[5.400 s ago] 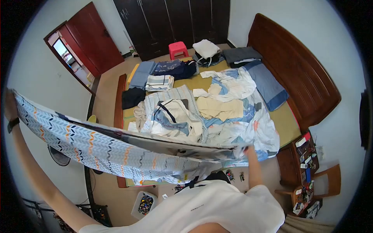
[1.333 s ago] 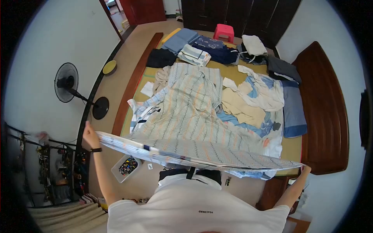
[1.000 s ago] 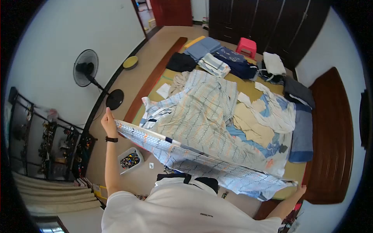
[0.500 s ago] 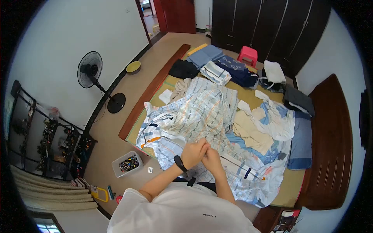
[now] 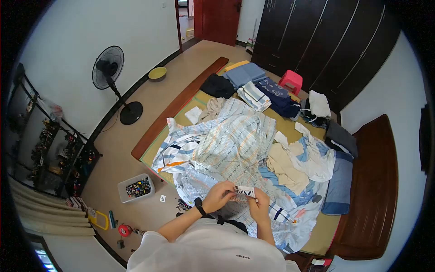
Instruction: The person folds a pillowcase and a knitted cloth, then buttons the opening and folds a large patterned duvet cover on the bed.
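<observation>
Two pinch grips on edge of patterned sheet [image 5: 226,140]: left hand [image 5: 219,196], right hand [image 5: 259,207], equally near. Held strip [image 5: 245,191] runs 9-to-3; sheet bulk toward 12 o'clock.

Around me are white walls [image 5: 140,25] and a tan floor [image 5: 111,163]. A big dark cupboard [image 5: 312,47] stands near the open red door [image 5: 217,20]. A pink stool [image 5: 291,81] is by the cupboard. The bed [image 5: 181,107] has a big brown headboard [image 5: 369,186]. A black fan [image 5: 131,113] stands on the floor, and pale curtains [image 5: 50,215] hang near a bright window [image 5: 43,258].
</observation>
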Demonstrator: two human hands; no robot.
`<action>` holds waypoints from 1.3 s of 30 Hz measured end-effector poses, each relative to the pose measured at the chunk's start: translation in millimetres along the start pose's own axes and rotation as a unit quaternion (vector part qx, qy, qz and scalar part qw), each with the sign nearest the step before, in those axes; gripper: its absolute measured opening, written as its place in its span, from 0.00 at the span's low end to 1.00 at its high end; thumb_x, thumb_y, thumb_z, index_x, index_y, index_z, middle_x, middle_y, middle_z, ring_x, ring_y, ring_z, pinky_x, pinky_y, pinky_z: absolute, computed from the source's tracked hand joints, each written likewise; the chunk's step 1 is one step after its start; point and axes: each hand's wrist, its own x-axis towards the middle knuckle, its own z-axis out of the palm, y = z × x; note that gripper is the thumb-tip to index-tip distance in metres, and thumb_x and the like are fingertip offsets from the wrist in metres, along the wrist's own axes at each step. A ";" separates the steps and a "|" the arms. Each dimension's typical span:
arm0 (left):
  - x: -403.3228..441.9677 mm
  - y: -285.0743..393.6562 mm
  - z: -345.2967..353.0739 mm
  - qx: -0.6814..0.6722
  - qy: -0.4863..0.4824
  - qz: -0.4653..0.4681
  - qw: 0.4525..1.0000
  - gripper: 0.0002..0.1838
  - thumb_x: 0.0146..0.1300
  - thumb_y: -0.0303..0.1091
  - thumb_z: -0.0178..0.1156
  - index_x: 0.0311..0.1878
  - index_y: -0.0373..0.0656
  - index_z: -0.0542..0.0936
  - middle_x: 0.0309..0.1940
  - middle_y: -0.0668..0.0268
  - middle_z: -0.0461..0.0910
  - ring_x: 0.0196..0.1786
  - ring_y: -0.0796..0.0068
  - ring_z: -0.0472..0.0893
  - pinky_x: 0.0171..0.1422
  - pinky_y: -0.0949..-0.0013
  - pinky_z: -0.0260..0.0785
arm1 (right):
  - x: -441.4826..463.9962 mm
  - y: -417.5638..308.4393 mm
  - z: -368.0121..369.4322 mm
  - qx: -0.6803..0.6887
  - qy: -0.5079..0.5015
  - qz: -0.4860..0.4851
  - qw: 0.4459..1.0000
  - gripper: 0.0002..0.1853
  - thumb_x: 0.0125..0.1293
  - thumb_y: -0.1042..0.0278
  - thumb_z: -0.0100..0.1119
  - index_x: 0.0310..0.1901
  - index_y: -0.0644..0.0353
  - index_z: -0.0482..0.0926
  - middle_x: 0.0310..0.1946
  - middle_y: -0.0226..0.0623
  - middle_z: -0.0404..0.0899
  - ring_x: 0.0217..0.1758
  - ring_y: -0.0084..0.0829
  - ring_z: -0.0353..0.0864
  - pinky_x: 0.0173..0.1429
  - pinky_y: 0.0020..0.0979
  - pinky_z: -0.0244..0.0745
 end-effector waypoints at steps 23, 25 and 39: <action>23.0 7.3 -35.2 0.000 -0.186 0.072 0.980 0.08 0.51 0.33 0.55 0.24 0.38 0.71 0.27 0.60 0.70 0.31 0.62 0.69 0.37 0.68 0.60 | 3.3 -21.1 21.1 -0.045 0.050 -0.010 0.998 0.04 0.44 0.75 0.57 0.25 0.63 0.76 0.16 0.37 0.73 0.16 0.25 0.68 0.21 0.23 0.59; 23.1 6.7 -40.1 0.034 -0.234 0.031 0.971 0.08 0.51 0.33 0.54 0.24 0.38 0.71 0.25 0.60 0.69 0.30 0.62 0.68 0.36 0.67 0.59 | 4.6 -28.0 18.8 -0.061 0.057 -0.009 0.996 0.04 0.44 0.75 0.57 0.25 0.64 0.76 0.16 0.36 0.73 0.16 0.24 0.68 0.22 0.23 0.60; 8.8 -43.5 -48.8 -0.025 -0.251 0.030 0.967 0.08 0.52 0.35 0.53 0.28 0.41 0.76 0.24 0.60 0.71 0.31 0.61 0.71 0.34 0.67 0.62 | -1.5 -22.1 10.3 -0.016 0.148 -0.001 0.989 0.04 0.43 0.78 0.57 0.25 0.63 0.76 0.18 0.36 0.74 0.20 0.28 0.72 0.25 0.24 0.64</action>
